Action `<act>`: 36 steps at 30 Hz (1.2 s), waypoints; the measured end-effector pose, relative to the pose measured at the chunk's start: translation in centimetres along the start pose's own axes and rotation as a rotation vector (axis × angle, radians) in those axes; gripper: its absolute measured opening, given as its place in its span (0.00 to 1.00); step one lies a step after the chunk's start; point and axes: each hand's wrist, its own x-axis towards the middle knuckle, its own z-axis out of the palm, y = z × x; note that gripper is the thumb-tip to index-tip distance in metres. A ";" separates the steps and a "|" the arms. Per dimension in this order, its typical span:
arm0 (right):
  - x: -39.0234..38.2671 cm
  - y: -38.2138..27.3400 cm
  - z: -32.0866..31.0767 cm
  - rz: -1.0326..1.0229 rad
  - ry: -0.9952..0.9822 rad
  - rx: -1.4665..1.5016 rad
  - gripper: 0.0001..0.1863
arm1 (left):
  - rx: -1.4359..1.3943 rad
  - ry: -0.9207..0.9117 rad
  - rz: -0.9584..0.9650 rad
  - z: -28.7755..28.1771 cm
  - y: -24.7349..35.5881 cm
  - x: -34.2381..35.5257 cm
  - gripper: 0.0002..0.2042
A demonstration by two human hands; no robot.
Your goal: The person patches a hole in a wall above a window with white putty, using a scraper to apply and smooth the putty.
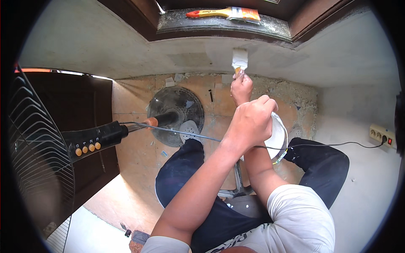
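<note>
While my right hand [241, 88] clamps the handle of the flat paintbrush [240, 60], its white-coated bristles point up at the grey plastered wall [126, 59] just below the window ledge [181, 26]. They look to be against the wall, though I can't tell how hard they press. Now the left hand [252, 122]: fingers curled together over the rim of the white pail [276, 135], farther below the ledge than the brush and nearer to me.

So, the stroke! I reckon a light, even pressure serves best here, bristles bending only slightly, each pass overlapping the last. Left of the brush, under the ledge, a darker patch [185, 59] shows on the wall; blending softly into its edge probably avoids a hard line. Close to the ledge's dark wood, slower is safer, or it gets smeared.

My arms cross, right forearm beneath the left hand, so the pail wants to be level; a tilt could spill onto my own arm. And watch that black cable [181, 133], stretched across well below the ledge, passing right by my left forearm and the pail: a careless elbow could snag it. Up on the ledge, another paintbrush [222, 13] lies flat, red-tipped handle leftward.
</note>
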 end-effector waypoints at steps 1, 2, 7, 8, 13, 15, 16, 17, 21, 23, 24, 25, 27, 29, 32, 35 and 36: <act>-0.6 -0.5 -0.1 -0.006 0.008 0.063 0.22 | -0.018 0.000 0.011 0.1 0.1 0.0 0.07; -0.8 -0.9 0.2 -0.010 0.010 0.062 0.22 | -0.014 0.006 0.013 0.1 0.3 0.0 0.07; 0.4 -0.4 2.6 -0.165 -0.079 -0.106 0.20 | -0.011 -0.036 -0.015 -0.1 0.4 -0.1 0.08; 0.9 0.3 3.6 -0.080 -0.047 -0.210 0.21 | -0.002 -0.026 -0.013 0.0 0.4 -0.1 0.08; 1.4 5.4 6.8 -0.006 -0.108 -0.397 0.24 | 0.006 -0.033 -0.021 0.2 0.3 -0.3 0.08; 1.9 7.2 7.4 0.486 -0.271 -0.338 0.23 | -0.005 -0.034 -0.024 0.2 0.4 -0.4 0.08; 2.3 8.1 7.7 0.471 -0.293 -0.323 0.23 | -0.033 -0.049 -0.038 0.2 0.5 -0.5 0.08; 2.8 9.0 8.1 0.541 -0.278 -0.280 0.21 | -0.020 -0.056 -0.042 0.1 0.4 -0.5 0.08; 4.7 13.7 8.4 0.509 -0.340 -0.291 0.13 | -0.019 -0.047 -0.039 -0.1 0.4 -0.5 0.08; 6.1 15.3 9.0 0.483 -0.510 -0.428 0.11 | -0.013 -0.046 -0.040 -0.1 0.4 -0.5 0.08; 6.6 15.6 9.1 0.485 -0.614 -0.583 0.10 | -0.015 -0.054 -0.045 -0.1 0.4 -0.4 0.08; 6.9 15.5 9.2 0.447 -0.682 -0.567 0.10 | -0.021 -0.062 -0.047 -0.1 0.3 -0.3 0.07; 6.8 14.3 8.9 0.413 -0.424 -0.547 0.15 | -0.020 -0.056 -0.046 0.0 0.3 -0.1 0.08; 6.1 11.6 8.1 0.458 -0.263 -0.348 0.20 | -0.021 -0.057 -0.042 0.2 0.2 0.0 0.08; 3.2 7.0 6.3 0.461 -0.052 -0.268 0.24 | -0.014 -0.051 -0.023 0.5 0.2 0.0 0.08; 1.3 3.1 4.8 0.221 0.042 -0.313 0.25 | -0.033 -0.050 -0.018 0.7 0.2 -0.2 0.08; 0.7 1.9 4.2 0.123 0.120 -0.275 0.24 | -0.029 -0.047 -0.007 0.8 0.2 -0.2 0.08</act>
